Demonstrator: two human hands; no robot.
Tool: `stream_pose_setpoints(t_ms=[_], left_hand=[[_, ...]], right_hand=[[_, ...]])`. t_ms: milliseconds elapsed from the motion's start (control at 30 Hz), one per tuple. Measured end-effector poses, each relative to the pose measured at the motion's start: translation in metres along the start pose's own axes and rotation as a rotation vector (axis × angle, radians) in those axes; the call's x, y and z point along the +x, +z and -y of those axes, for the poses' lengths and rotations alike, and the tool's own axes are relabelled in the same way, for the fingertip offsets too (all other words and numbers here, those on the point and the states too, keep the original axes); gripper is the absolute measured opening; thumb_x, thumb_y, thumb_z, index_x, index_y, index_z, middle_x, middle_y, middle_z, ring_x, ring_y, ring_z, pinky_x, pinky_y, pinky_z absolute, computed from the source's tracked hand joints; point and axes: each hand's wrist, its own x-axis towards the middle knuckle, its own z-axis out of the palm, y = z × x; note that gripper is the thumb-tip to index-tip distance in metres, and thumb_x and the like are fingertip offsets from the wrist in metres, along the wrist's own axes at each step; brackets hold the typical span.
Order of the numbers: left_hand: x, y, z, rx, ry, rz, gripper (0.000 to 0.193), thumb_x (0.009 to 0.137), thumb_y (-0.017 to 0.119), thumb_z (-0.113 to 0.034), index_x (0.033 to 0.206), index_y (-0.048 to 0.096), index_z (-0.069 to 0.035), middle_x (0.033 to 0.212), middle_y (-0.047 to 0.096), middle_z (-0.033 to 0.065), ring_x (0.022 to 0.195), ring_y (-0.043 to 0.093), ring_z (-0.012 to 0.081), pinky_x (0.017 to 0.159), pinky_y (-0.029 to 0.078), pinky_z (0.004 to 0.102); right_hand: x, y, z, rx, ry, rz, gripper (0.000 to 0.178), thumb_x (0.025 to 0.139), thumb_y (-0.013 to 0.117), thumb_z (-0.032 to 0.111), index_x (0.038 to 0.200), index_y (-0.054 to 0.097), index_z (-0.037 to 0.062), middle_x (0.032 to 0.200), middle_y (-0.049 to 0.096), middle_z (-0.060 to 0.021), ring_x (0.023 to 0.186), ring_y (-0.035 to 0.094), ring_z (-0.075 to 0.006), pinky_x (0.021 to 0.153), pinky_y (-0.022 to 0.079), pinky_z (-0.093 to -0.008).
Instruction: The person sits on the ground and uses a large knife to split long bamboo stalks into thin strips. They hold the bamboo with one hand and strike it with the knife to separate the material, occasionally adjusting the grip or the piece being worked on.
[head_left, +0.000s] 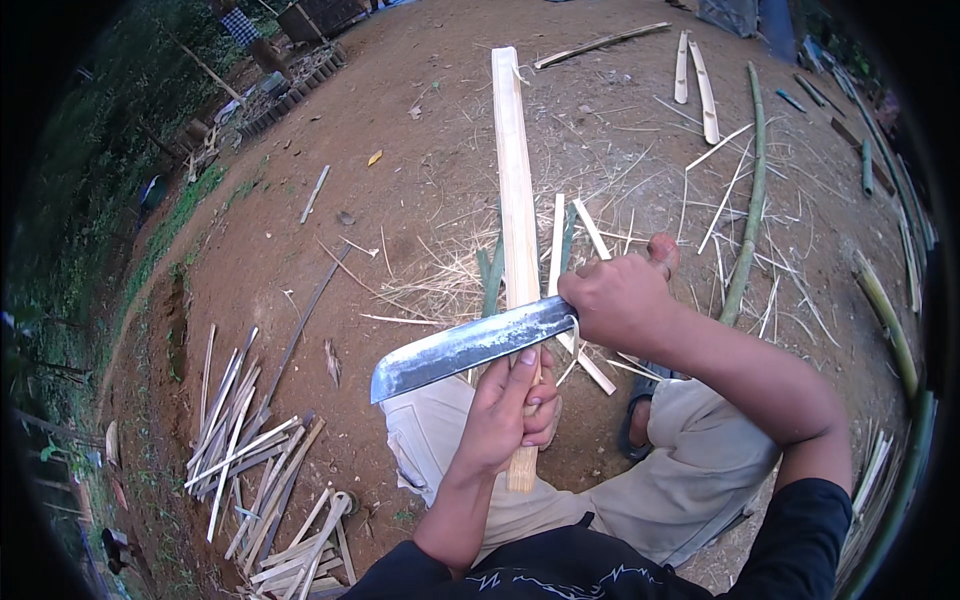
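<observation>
My right hand (620, 298) is wrapped round the handle of a machete (455, 350), whose broad, worn steel blade points to the left. The blade lies across a long pale split-bamboo strip (515, 190) close above my other hand. Just below the blade, my left hand (508, 408) is closed round the strip's near part, and its lower end sticks out beneath my fingers. The strip's far end reaches forward, away from me. Most of the machete's handle is hidden in my fist, with only its end showing.
Bamboo shavings (450, 275) litter the dirt ground ahead. A pile of thin slats (250, 450) lies at the left. On the right are a green bamboo pole (752, 200) and split pieces (703, 90). My sandalled foot (637, 420) is near.
</observation>
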Motion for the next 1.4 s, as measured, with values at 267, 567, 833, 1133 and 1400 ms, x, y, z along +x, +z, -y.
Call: stream_pose_setpoints(t_ms=[267, 567, 833, 1133, 1400], left_hand=[[-0.027, 0.013, 0.015, -0.029, -0.152, 0.079, 0.025, 0.107, 0.035, -0.03, 0.107, 0.045, -0.006, 0.069, 0.035, -0.0017, 0.043, 0.025, 0.003, 0.036, 0.022, 0.0203], [-0.005, 0.001, 0.006, -0.047, -0.053, -0.064, 0.025, 0.106, 0.039, -0.031, 0.108, 0.046, -0.007, 0.069, 0.035, -0.0025, 0.045, 0.026, 0.0036, 0.036, 0.023, 0.0204], [-0.009, 0.004, 0.0, -0.159, 0.042, -0.062, 0.025, 0.106, 0.039, -0.03, 0.106, 0.048, -0.007, 0.068, 0.035, -0.0025, 0.044, 0.025, 0.0034, 0.035, 0.022, 0.0203], [-0.013, 0.008, 0.009, -0.103, -0.026, -0.046, 0.027, 0.106, 0.037, -0.032, 0.107, 0.045, -0.007, 0.068, 0.034, -0.0027, 0.043, 0.025, 0.0028, 0.034, 0.022, 0.0201], [-0.016, 0.005, 0.014, -0.08, -0.065, -0.073, 0.027, 0.107, 0.036, -0.031, 0.107, 0.045, -0.006, 0.067, 0.034, -0.0028, 0.044, 0.025, 0.0026, 0.036, 0.022, 0.0198]], right_hand=[[0.032, -0.022, -0.07, 0.087, 0.54, -0.029, 0.017, 0.081, 0.053, 0.005, 0.086, 0.069, 0.0026, 0.077, 0.067, -0.0202, 0.073, 0.068, -0.0358, 0.072, 0.054, -0.049], [0.003, 0.003, 0.007, -0.032, -0.031, 0.095, 0.012, 0.079, 0.056, 0.013, 0.08, 0.065, 0.0042, 0.068, 0.067, -0.0141, 0.065, 0.07, -0.0315, 0.06, 0.055, -0.0456], [0.015, 0.002, 0.016, -0.012, -0.03, 0.048, 0.011, 0.078, 0.056, 0.012, 0.077, 0.065, 0.0051, 0.068, 0.067, -0.0156, 0.065, 0.069, -0.033, 0.062, 0.055, -0.0445], [0.01, -0.007, 0.002, -0.09, 0.135, 0.125, 0.01, 0.076, 0.059, 0.012, 0.08, 0.066, 0.0062, 0.07, 0.067, -0.0155, 0.07, 0.069, -0.0344, 0.066, 0.054, -0.0485], [0.021, 0.008, -0.022, -0.058, 0.154, 0.048, 0.012, 0.08, 0.056, 0.013, 0.083, 0.065, 0.0062, 0.074, 0.068, -0.0154, 0.068, 0.069, -0.0341, 0.064, 0.055, -0.0496]])
